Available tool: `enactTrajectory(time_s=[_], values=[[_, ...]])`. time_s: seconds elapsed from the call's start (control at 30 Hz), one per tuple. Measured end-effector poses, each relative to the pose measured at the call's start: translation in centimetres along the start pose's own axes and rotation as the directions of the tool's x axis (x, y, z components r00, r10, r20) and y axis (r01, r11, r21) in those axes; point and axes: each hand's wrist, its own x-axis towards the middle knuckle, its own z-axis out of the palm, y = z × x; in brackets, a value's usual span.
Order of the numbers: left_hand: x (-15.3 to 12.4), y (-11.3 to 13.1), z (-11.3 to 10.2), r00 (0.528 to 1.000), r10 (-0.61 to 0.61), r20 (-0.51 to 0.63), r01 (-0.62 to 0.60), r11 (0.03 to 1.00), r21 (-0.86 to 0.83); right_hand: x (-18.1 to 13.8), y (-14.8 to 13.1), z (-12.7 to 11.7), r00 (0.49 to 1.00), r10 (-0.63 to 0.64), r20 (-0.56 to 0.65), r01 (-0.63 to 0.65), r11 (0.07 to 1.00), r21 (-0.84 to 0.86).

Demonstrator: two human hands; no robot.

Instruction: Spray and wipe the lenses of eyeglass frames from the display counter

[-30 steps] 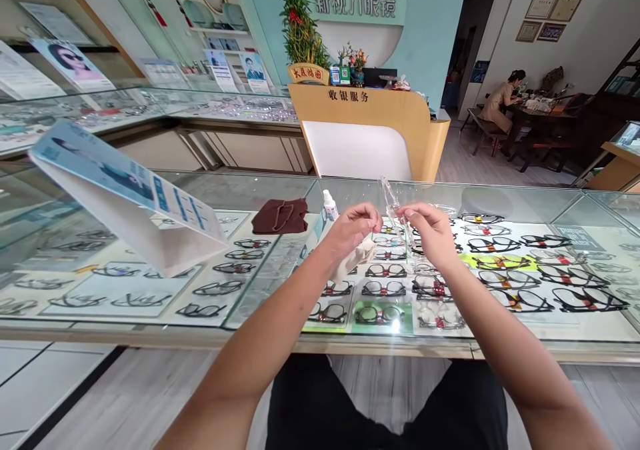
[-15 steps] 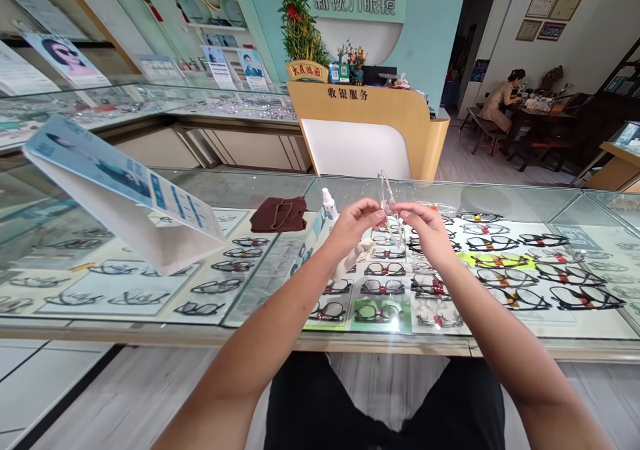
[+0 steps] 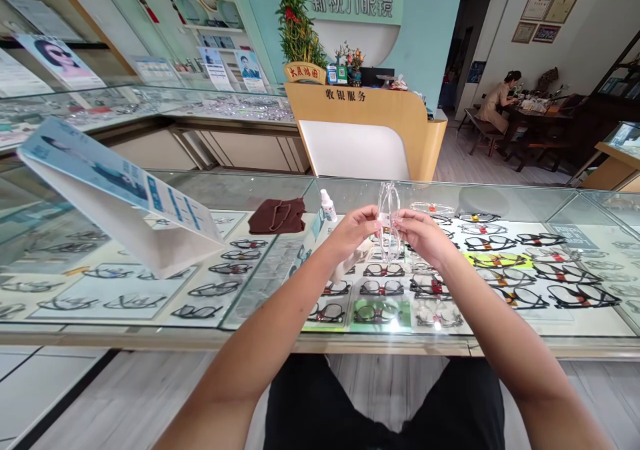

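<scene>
Clear-framed eyeglasses [image 3: 389, 200] stand on end between my two hands, above the glass counter [image 3: 280, 283]. From the left, my left hand [image 3: 357, 229] pinches them near the middle with thumb and fingers. My right hand [image 3: 423, 233] grips them at the same height from the other side. A pale cloth [image 3: 350, 263] lies on the glass under my left hand and is partly hidden by it. Just beyond that hand stands a small white spray bottle [image 3: 327, 205]. A folded brown cloth pouch [image 3: 277, 215] rests farther left.
Rows of eyeglasses [image 3: 383, 287] are laid out beneath the counter glass. A bent display card [image 3: 120, 190] stands on the left. Beyond the counter is a wooden cashier desk [image 3: 430, 143]. A person [image 3: 497, 100] sits at a table in the back right.
The clear eyeglasses have turned, so both rims now show more fully between my hands. My right hand's fingers have curled in closer to them. The view has shifted slightly.
</scene>
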Motion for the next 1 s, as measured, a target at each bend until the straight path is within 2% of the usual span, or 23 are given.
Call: enactTrajectory(time_s=[0.17, 0.27, 0.4, 0.47, 0.6, 0.67, 0.73, 0.83, 0.9, 1.0], values=[[-0.2, 0.9, 0.4, 0.997, -0.054, 0.061, 0.058, 0.995, -0.076, -0.1, 0.0, 0.3, 0.993, 0.044, 0.112, -0.047, 0.999, 0.025], [-0.3, 1.6, 0.4, 0.991, -0.056, 0.120, 0.077, 0.981, -0.177, -0.2, -0.3, 0.3, 0.990, 0.036, 0.135, -0.042, 0.998, 0.040], [-0.2, 2.6, -0.6, 0.991, -0.051, 0.123, 0.086, 0.950, -0.299, -0.2, -1.3, -0.7, 0.987, 0.046, 0.155, -0.048, 0.999, 0.012], [-0.2, 3.0, -1.3, 0.988, -0.068, 0.139, 0.107, 0.949, -0.296, -0.2, -1.8, -1.7, 0.977, 0.064, 0.206, -0.053, 0.997, -0.059], [-0.4, 3.2, -2.2, 0.952, -0.120, 0.280, 0.172, 0.971, -0.168, 0.0, -2.7, -3.6, 0.932, 0.139, 0.334, -0.059, 0.969, -0.240], [-0.4, 3.1, -2.2, 0.942, -0.136, 0.308, 0.187, 0.972, -0.142, 0.0, -3.0, -4.2, 0.920, 0.158, 0.358, -0.056, 0.958, -0.280], [-0.4, 2.9, -2.1, 0.958, -0.134, 0.253, 0.187, 0.962, -0.198, -0.1, -3.1, -4.3, 0.935, 0.099, 0.340, -0.014, 0.969, -0.245], [-0.1, 2.6, -1.8, 0.992, -0.102, 0.075, 0.122, 0.925, -0.361, -0.1, -3.0, -4.2, 0.973, -0.026, 0.228, 0.061, 0.987, -0.148], [0.1, 2.5, -1.7, 0.996, -0.083, -0.029, 0.062, 0.898, -0.436, -0.1, -3.0, -4.1, 0.989, -0.060, 0.138, 0.075, 0.992, -0.106], [0.4, 2.4, -1.5, 0.990, -0.084, -0.112, 0.019, 0.875, -0.483, -0.1, -2.9, -4.3, 0.992, -0.109, 0.058, 0.113, 0.990, -0.080]])
